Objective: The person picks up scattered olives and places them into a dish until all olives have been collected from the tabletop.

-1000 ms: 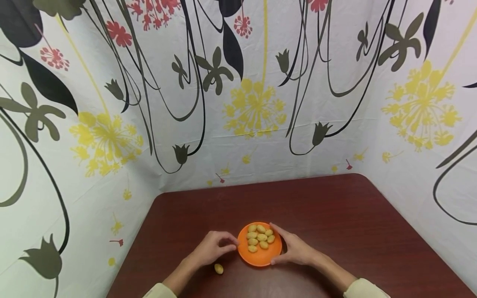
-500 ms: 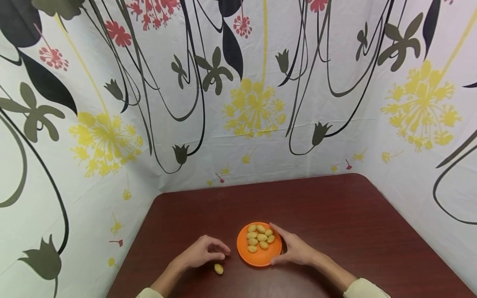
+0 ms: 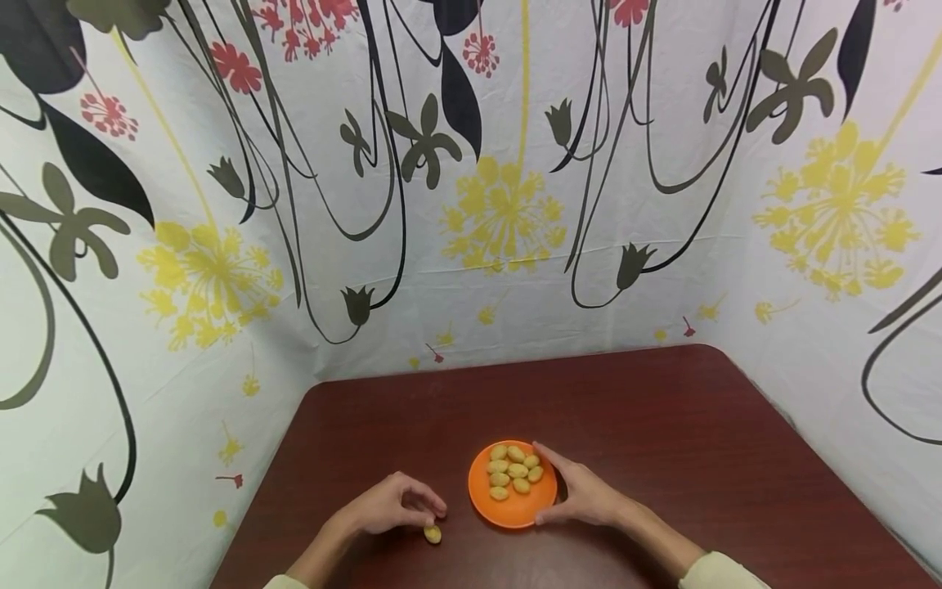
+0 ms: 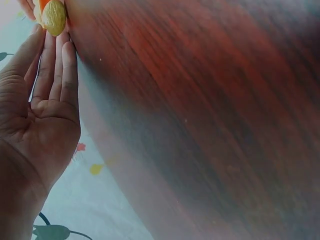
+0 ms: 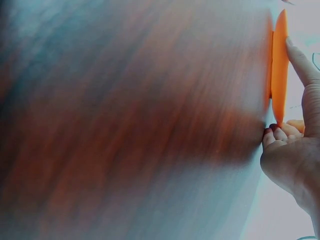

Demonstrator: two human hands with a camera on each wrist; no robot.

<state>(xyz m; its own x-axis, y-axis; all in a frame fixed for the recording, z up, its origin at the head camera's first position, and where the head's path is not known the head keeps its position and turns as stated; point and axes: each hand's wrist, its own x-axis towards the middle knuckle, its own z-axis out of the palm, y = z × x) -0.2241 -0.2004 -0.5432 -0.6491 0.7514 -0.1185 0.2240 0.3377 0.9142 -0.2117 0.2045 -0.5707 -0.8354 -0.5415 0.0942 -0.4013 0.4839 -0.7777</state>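
Observation:
An orange plate (image 3: 508, 513) lies on the table, with several small yellow oval fruits (image 3: 518, 470) grouped on its far half. My right hand (image 3: 581, 491) holds the plate's right side, thumb at the near rim and fingers at the far rim. In the right wrist view the plate (image 5: 280, 70) appears edge-on against that hand. Left of the plate, my left hand (image 3: 390, 505) hovers low over a single loose yellow fruit (image 3: 432, 534), thumb tip right by it. The left wrist view shows this wrinkled fruit (image 4: 54, 19) at the fingertips, fingers fairly straight; whether they touch it is unclear.
The dark red-brown table (image 3: 633, 409) extends behind and to both sides of the plate. A white cloth (image 3: 471, 311) with printed flowers hangs as walls along the table's back and sides.
My left hand has drawn back from the plate's left rim, moving left and toward me, down to the loose fruit. My right hand and the plate have stayed in place.

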